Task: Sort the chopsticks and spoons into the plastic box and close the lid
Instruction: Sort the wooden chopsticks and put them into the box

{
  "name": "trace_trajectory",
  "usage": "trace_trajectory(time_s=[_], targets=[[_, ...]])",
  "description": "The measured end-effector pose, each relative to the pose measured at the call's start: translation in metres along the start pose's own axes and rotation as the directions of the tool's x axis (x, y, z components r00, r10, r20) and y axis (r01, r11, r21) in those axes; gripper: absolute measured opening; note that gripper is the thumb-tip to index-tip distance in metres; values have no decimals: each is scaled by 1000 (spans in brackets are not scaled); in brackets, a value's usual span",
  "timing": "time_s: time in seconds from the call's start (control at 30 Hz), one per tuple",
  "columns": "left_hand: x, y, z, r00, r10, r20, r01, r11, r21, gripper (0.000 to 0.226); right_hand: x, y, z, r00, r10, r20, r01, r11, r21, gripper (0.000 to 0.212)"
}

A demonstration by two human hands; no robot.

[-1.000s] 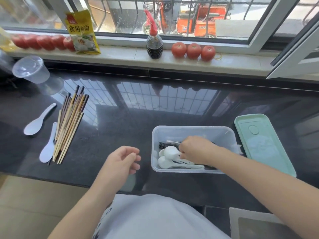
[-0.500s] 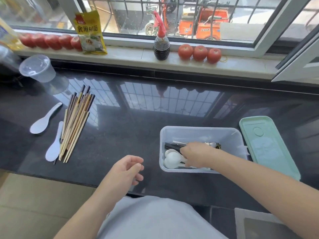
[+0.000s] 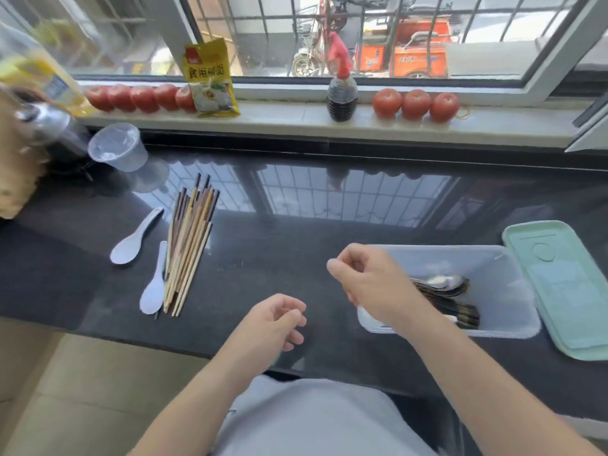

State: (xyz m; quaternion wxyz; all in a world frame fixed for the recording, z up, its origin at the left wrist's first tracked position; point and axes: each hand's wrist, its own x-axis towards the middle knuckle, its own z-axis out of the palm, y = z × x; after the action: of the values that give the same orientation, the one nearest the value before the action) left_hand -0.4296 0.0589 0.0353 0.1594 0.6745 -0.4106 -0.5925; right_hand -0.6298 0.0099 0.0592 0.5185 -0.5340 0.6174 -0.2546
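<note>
A clear plastic box (image 3: 506,268) sits on the black counter at the right, holding metal spoons (image 3: 444,283), dark chopsticks and partly hidden white spoons. Its pale green lid (image 3: 566,287) lies flat just right of it. A bundle of wooden chopsticks (image 3: 189,245) lies at the left, with two white spoons beside it, one (image 3: 133,240) further left and one (image 3: 154,286) against the bundle. My right hand (image 3: 371,281) hovers over the box's left end, fingers curled, holding nothing. Near the counter's front edge my left hand (image 3: 276,320) is loosely curled and empty.
A clear plastic cup (image 3: 118,146) stands at the back left beside a metal pot (image 3: 49,126). The windowsill carries rows of tomatoes (image 3: 416,103), a yellow packet (image 3: 209,80) and a dark sauce bottle (image 3: 342,93). The counter's front edge runs just below my left hand.
My right hand has lifted out of the box and moved left, leaving the spoons inside. The view has shifted left. My left hand stays near the front edge.
</note>
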Motion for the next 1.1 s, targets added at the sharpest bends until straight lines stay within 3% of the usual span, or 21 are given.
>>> trace_trajectory(time_s=[0.1,0.33,0.43,0.57,0.7,0.83,1.1], targets=[[2,-19,-24,999,-24,49,24,1000,1,19,5,-5,66,988,34,148,-16,993,-118,25],[45,-68,-154,996,-88,-2,87,985,-148,17,47,7,178,930,342,133,-305,923,-235,14],[65,-92,-235,993,-115,-2,114,981,-155,17,95,-16,246,927,371,65,-345,905,-248,13],[72,-119,-341,990,-135,31,136,991,-23,19,157,-50,329,926,359,-121,-378,849,-370,16],[82,-130,-416,990,-140,-26,142,987,75,20,183,-59,375,869,403,-286,-492,759,-427,20],[89,-125,-442,996,-85,-14,86,993,83,20,181,-58,389,812,429,-395,-572,715,-401,15],[78,-102,-417,987,-21,161,-4,988,151,19,182,-65,390,783,462,-417,-613,684,-395,7]])
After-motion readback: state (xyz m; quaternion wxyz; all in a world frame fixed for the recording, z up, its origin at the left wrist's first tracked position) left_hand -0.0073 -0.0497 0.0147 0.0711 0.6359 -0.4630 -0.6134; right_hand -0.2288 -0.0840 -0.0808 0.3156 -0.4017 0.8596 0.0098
